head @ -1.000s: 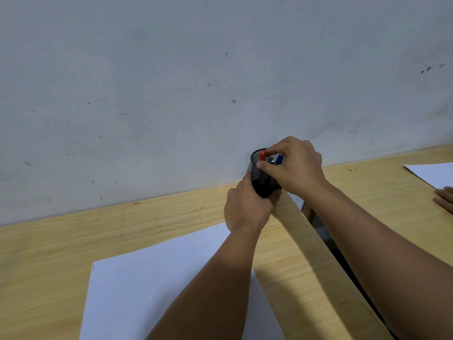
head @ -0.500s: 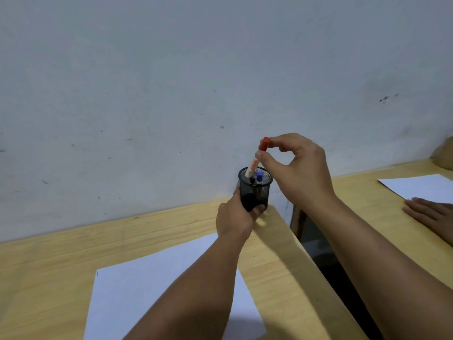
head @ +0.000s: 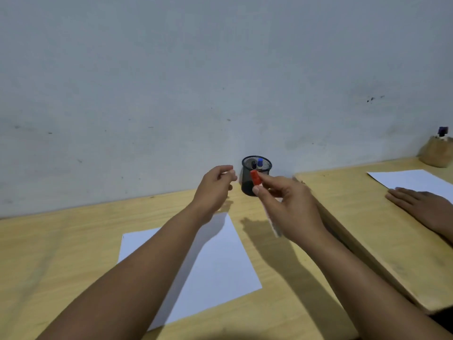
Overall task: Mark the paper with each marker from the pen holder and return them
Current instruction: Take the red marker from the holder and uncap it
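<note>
right hand (head: 291, 204): pinching red marker (head: 263, 201), cap still on, held above desk (head: 61, 253) in front of holder (head: 256, 175)
left hand (head: 215, 186): loosely curled, empty, just left of holder
paper (head: 220, 261): flat on desk, between the forearms
holder: by wall, blue and dark markers inside
risk: pulling the cap one-handed could drop the marker; unpinned paper may slide while marking
text: none readable

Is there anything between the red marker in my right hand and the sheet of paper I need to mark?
Nothing visible blocks it. The red-capped marker in your right hand is above the table, beside the paper. Only your left forearm crosses the sheet's left part, and the cap is still on.
</note>
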